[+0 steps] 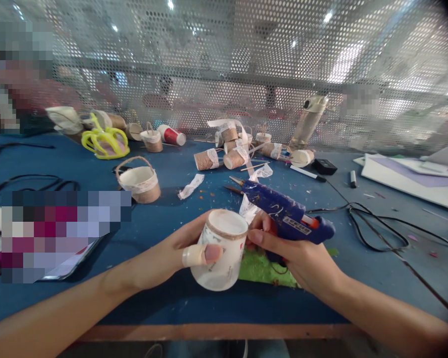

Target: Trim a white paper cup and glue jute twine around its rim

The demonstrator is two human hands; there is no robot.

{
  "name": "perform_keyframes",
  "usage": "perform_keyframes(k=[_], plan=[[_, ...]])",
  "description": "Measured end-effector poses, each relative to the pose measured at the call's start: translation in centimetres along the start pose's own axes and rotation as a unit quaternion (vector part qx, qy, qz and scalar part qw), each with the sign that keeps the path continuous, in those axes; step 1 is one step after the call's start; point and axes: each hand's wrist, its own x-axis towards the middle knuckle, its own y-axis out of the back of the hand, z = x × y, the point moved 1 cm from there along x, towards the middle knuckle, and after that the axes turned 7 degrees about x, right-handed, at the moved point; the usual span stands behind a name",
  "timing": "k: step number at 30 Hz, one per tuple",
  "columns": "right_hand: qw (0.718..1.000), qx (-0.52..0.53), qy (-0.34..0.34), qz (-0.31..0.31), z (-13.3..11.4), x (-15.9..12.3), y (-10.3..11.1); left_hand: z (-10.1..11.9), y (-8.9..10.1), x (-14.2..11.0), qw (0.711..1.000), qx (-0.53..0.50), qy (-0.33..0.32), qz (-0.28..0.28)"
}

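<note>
We hold one white paper cup (226, 266) over the front of the blue tabletop (164, 306), tilted, with one ring of twine (223, 234) around its upper end. Our left hand (173, 249) wraps the cup from the side, its thumb across the printed wall, one pale strip of tape (192, 256) around that thumb. Our right hand (303, 254) is narrow, thumb and forefinger close together at the ringed end; we cannot tell whether they pinch a strand. One blue glue gun (276, 201) shows just behind that hand, its nozzle pointing away to the left; whether the hand also grips it is unclear. One green sheet (256, 268) lies beneath.

We count three crumpled white lace pieces: one (248, 210) just beside the cup, one (191, 186) beyond it to the left, one (264, 171) past the gun's nozzle. On the left stand one larger handled basket (144, 185), one smaller handled basket (153, 143) and one yellow openwork basket (105, 149), with one red-and-white cup (171, 135) lying farther back. The twine-wrapped cups (236, 158) in the middle overlap too much for us to count. To the right are two markers (308, 173), one black box (325, 167) and one clear bottle (308, 124).
</note>
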Motion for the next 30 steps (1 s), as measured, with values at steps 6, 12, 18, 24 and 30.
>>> perform_keyframes(k=[6,12,18,24,30], plan=[[1.0,-0.015,0.001,0.009,0.05,0.0,-0.18,0.04,-0.09,-0.07,1.0,0.004,-0.005,-0.011],[0.998,-0.054,0.008,0.016,0.01,-0.05,-0.21,0.2,-0.04,-0.15,1.0,0.018,-0.008,-0.006],[0.999,-0.042,0.009,0.021,-0.13,-0.28,-0.18,0.4,-0.21,0.03,1.0,0.002,0.012,-0.005],[0.995,-0.086,0.022,0.051,-0.3,-0.39,-0.29,0.25,-0.52,0.25,1.0,0.003,0.014,-0.001],[0.993,-0.093,0.032,0.06,-0.47,-0.67,0.0,0.21,-0.01,0.17,0.999,-0.041,-0.011,0.024]])
